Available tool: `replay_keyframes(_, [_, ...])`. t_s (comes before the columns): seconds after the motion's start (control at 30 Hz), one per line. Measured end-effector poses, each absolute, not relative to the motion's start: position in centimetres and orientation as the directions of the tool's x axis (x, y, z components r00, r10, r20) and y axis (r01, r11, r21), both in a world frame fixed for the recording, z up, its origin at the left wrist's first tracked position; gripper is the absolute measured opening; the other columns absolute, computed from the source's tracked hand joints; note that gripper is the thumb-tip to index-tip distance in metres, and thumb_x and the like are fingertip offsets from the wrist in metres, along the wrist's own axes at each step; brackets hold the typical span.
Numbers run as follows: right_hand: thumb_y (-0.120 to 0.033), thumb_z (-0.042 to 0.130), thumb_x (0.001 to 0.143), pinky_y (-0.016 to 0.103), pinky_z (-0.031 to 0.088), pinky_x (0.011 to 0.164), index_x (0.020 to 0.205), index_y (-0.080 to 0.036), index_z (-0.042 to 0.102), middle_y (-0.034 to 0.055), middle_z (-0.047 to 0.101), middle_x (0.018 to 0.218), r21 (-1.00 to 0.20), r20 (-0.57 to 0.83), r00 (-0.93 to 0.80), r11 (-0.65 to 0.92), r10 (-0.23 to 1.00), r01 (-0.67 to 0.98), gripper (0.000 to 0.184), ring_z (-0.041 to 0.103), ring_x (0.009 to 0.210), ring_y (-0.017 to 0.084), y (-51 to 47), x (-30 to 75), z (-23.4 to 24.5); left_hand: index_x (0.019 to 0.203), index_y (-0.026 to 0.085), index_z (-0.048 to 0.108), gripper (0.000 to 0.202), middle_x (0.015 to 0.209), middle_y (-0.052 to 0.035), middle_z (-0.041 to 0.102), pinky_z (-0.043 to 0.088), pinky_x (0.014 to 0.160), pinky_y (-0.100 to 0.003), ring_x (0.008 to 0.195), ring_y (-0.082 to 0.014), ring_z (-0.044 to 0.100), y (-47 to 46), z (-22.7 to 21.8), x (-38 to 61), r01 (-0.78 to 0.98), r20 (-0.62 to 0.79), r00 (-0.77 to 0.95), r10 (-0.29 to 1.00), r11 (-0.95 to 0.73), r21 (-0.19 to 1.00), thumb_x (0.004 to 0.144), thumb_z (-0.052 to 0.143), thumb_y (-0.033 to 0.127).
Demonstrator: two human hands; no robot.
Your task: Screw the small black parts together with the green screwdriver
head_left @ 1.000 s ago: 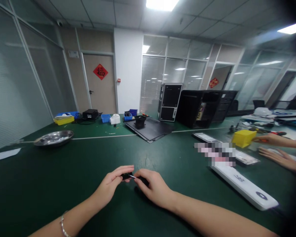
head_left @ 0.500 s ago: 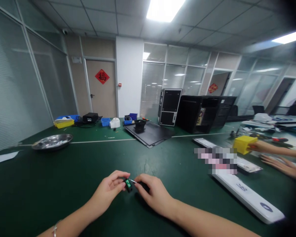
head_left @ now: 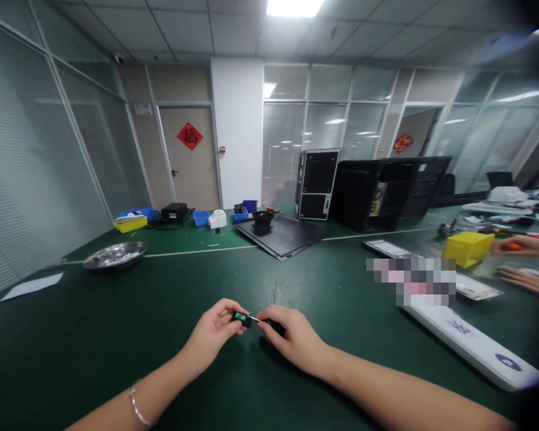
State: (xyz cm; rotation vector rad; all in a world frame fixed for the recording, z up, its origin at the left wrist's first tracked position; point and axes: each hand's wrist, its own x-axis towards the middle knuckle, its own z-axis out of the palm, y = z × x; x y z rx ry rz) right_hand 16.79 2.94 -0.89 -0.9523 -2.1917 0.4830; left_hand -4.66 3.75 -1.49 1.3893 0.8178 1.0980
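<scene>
Head view looks down on a green table mat [head_left: 94, 335] where both of the person's hands meet near the front edge. Left hand [head_left: 215, 332], a bracelet on its wrist, pinches a small black part with a green face [head_left: 241, 317] between thumb and fingertips, holding it just above the mat. Right hand [head_left: 296, 342] is closed around a slim black-handled tool [head_left: 272, 325], its thin metal tip touching the part's right side. A long white strip [head_left: 471, 347] lies to the right, a steel bowl [head_left: 114, 254] far left. A co-worker's hand [head_left: 521, 245] rests beside a yellow box [head_left: 469, 247].
</scene>
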Motion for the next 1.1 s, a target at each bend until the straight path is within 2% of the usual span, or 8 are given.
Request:
replay_keyframes(0.13, [-0.019, 0.051, 0.094, 0.025, 0.044, 0.071, 0.097, -0.02, 0.069, 0.0035, 0.07, 0.086, -0.559, 0.459, -0.499, 0.676, 0.735, 0.481, 0.018, 0.063, 0.078, 0.016, 3.0, 16.7, -0.7, 0.09, 0.018, 0.063, 0.021, 0.089, -0.0026, 0.067, 0.053, 0.077, -0.031, 0.08, -0.0163, 0.065, 3.6, -1.3, -4.6, -0.133, 0.187, 0.311, 0.932, -0.152, 0.979, 0.076, 0.076, 0.025])
replay_keyframes(0.3, [-0.019, 0.052, 0.093, 0.025, 0.044, 0.069, 0.095, -0.02, 0.068, 0.0033, 0.068, 0.083, -0.525, 0.452, -0.511, 0.681, 0.731, 0.51, 0.016, 0.063, 0.076, 0.016, 2.8, 16.7, -0.6, 0.093, 0.016, 0.07, 0.022, 0.089, -0.0034, 0.069, 0.054, 0.083, -0.033, 0.083, -0.0181, 0.066, 3.3, -1.2, -4.5, -0.064, 0.17, 0.332, 0.928, -0.158, 0.985, 0.073, 0.077, 0.022])
replay_keyframes(0.4, [-0.019, 0.052, 0.094, 0.025, 0.044, 0.069, 0.095, -0.02, 0.069, 0.0035, 0.068, 0.084, -0.513, 0.442, -0.529, 0.688, 0.724, 0.513, 0.017, 0.063, 0.076, 0.016, 2.7, 16.7, -0.7, 0.092, 0.015, 0.073, 0.021, 0.088, -0.0045, 0.071, 0.054, 0.08, -0.032, 0.082, -0.0192, 0.067, 3.2, -1.4, -4.5, -0.024, 0.16, 0.325, 0.932, -0.161, 0.987, 0.072, 0.076, 0.019])
replay_keyframes(0.73, [-0.018, 0.052, 0.094, 0.024, 0.047, 0.072, 0.096, -0.02, 0.069, 0.0036, 0.071, 0.087, -0.557, 0.47, -0.547, 0.714, 0.693, 0.424, 0.017, 0.065, 0.079, 0.016, 2.7, 16.8, -0.7, 0.084, 0.014, 0.077, 0.021, 0.072, -0.002, 0.075, 0.055, 0.071, -0.03, 0.064, -0.0162, 0.068, 3.3, -0.7, -4.6, -0.041, 0.062, 0.324, 0.944, -0.052, 0.998, 0.065, 0.081, 0.02])
replay_keyframes(1.1, [-0.02, 0.052, 0.094, 0.024, 0.048, 0.073, 0.098, -0.019, 0.069, 0.0041, 0.072, 0.088, -0.572, 0.474, -0.528, 0.702, 0.705, 0.424, 0.018, 0.066, 0.079, 0.015, 2.6, 16.7, -1.0, 0.084, 0.015, 0.076, 0.025, 0.073, -0.0013, 0.074, 0.054, 0.07, -0.029, 0.063, -0.0151, 0.065, 3.2, -0.4, -4.4, -0.055, 0.016, 0.343, 0.939, 0.003, 0.998, 0.063, 0.084, 0.028])
